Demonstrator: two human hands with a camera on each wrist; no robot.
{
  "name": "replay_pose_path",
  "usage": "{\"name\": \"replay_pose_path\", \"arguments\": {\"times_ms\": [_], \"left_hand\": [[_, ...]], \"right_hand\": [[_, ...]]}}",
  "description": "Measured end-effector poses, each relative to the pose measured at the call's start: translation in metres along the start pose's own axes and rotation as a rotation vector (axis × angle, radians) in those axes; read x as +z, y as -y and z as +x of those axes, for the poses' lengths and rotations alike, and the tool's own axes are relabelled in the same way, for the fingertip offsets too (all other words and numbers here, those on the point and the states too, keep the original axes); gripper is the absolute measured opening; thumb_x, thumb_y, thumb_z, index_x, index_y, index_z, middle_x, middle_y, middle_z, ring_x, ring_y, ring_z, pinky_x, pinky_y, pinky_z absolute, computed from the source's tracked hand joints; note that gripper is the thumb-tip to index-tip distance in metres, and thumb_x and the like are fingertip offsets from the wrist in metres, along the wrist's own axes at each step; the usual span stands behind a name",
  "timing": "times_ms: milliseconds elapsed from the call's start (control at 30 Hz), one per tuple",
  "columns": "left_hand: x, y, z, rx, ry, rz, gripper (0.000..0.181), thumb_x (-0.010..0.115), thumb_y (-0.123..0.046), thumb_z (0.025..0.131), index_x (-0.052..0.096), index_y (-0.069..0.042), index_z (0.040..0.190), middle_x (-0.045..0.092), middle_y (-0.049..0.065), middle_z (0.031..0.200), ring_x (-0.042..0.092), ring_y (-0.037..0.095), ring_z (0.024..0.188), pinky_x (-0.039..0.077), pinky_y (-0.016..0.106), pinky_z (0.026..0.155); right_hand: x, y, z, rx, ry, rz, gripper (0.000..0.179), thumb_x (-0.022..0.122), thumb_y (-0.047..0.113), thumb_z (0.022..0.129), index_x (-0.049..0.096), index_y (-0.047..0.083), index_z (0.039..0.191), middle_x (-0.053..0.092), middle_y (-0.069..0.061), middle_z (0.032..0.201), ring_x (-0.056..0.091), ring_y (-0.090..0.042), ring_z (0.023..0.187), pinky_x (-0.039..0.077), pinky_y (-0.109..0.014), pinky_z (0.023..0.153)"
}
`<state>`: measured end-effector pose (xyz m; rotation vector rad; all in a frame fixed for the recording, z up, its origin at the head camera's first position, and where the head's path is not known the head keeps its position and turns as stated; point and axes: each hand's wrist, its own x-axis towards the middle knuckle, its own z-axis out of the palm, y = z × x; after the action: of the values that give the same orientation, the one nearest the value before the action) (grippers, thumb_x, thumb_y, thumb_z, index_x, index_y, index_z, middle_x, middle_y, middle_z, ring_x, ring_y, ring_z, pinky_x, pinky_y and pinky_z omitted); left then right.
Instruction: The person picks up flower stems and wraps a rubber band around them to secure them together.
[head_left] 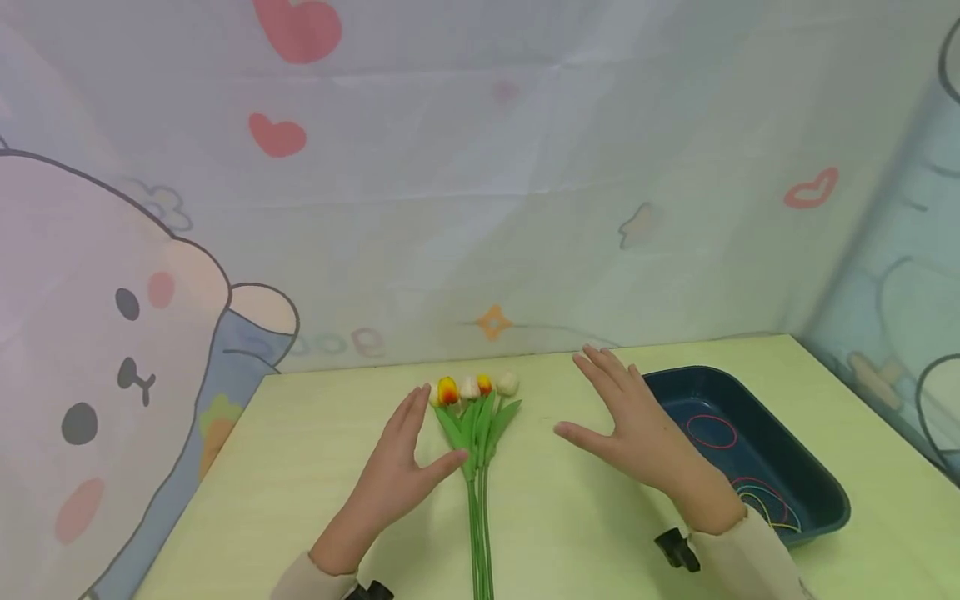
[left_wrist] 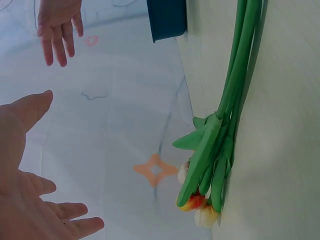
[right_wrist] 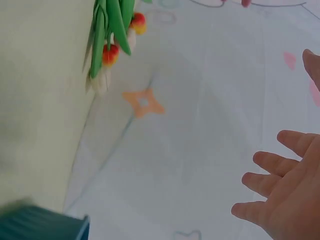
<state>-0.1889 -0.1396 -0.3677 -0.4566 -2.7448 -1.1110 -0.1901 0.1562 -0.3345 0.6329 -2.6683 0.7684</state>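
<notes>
A bunch of tulips (head_left: 480, 442) lies on the pale table, its white and red-yellow blooms toward the back and its long green stems toward the front. My left hand (head_left: 401, 471) hovers just left of the bunch with thumb and fingers spread; in the head view the thumb tip overlaps the leaves. My right hand (head_left: 637, 425) is held up between the tulips and a dark blue tray (head_left: 798, 454), fingers apart. Neither hand holds anything. The left wrist view shows the leaves and blooms (left_wrist: 205, 210) beside the spread left fingers.
Several thin coloured loops (head_left: 712, 432), red, yellow and light blue, lie inside the tray at the table's right. A printed cloth (head_left: 480, 183) with hearts and a cartoon bear hangs behind the table (head_left: 247, 500). Each sleeve has a small black device at its cuff.
</notes>
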Motion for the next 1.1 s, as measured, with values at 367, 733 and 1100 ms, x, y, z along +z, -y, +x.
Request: {"name": "replay_pose_path", "arguments": {"times_ms": [367,733,1100], "left_hand": [[0.016,0.009,0.004,-0.058,0.01,-0.129,0.092,0.063,-0.056,0.074,0.011,-0.028,0.144,0.016,-0.002,0.148,0.018,0.021,0.135,0.027,0.053,0.106],[0.028,0.024,0.007,-0.109,0.006,-0.201,0.094,0.067,-0.046,0.076,0.01,-0.02,0.145,0.015,0.005,0.149,0.019,0.029,0.135,0.026,0.058,0.103],[0.037,0.029,0.01,-0.128,0.02,-0.234,0.089,0.069,-0.035,0.078,0.015,-0.011,0.144,0.025,0.012,0.145,0.035,0.033,0.124,0.04,0.054,0.093]], "right_hand": [[0.04,0.019,0.0,0.072,0.06,0.196,0.082,0.056,0.06,0.078,0.023,0.022,0.143,0.018,0.0,0.149,0.016,-0.025,0.136,0.03,-0.054,0.103],[0.076,0.027,0.001,0.115,0.085,0.296,0.083,0.057,0.061,0.076,0.027,0.019,0.142,0.023,0.003,0.146,0.022,-0.021,0.134,0.032,-0.05,0.104],[0.105,0.029,0.004,0.127,0.125,0.383,0.077,0.062,0.054,0.077,0.03,0.024,0.14,0.029,0.004,0.143,0.026,-0.019,0.132,0.033,-0.049,0.103]]}}
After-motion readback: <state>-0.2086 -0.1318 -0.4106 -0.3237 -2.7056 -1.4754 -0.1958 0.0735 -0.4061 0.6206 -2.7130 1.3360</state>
